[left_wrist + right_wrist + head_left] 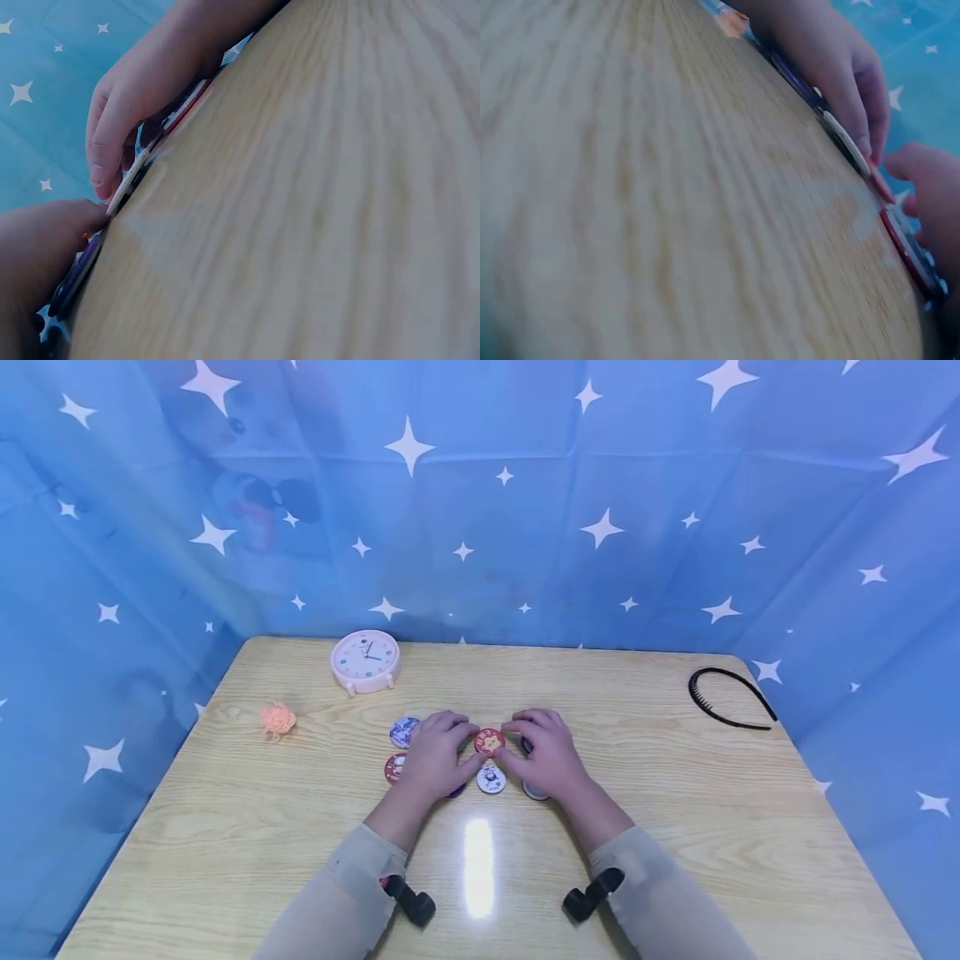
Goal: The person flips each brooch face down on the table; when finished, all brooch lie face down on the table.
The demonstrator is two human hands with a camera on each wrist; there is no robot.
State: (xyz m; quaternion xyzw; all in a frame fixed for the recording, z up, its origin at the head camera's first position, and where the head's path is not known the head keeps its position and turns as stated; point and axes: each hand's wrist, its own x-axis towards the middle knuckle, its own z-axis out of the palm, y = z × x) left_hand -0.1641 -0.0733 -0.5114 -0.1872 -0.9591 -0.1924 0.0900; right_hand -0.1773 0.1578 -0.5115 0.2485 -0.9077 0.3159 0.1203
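A round red badge [490,742] with a yellow star-like figure lies between both hands. My left hand [438,750] has thumb and forefinger at its left edge. My right hand [550,754] holds its right edge the same way. Just below sits a white badge [491,779] with a dark drawing. Left of my left hand are a blue-and-white badge [403,732] and a dark red badge [394,767], the latter partly covered. A purple badge [456,791] peeks out under the left hand. The right hand partly hides a dark badge [527,745] and a pale-rimmed badge [535,792].
A pink round clock [366,658] rests at the table's back left, with a peach tangle of yarn [278,719] nearer the left edge. A black headband [731,697] lies at the far right. Behind the wooden table [675,827] hangs a blue starry curtain [510,510].
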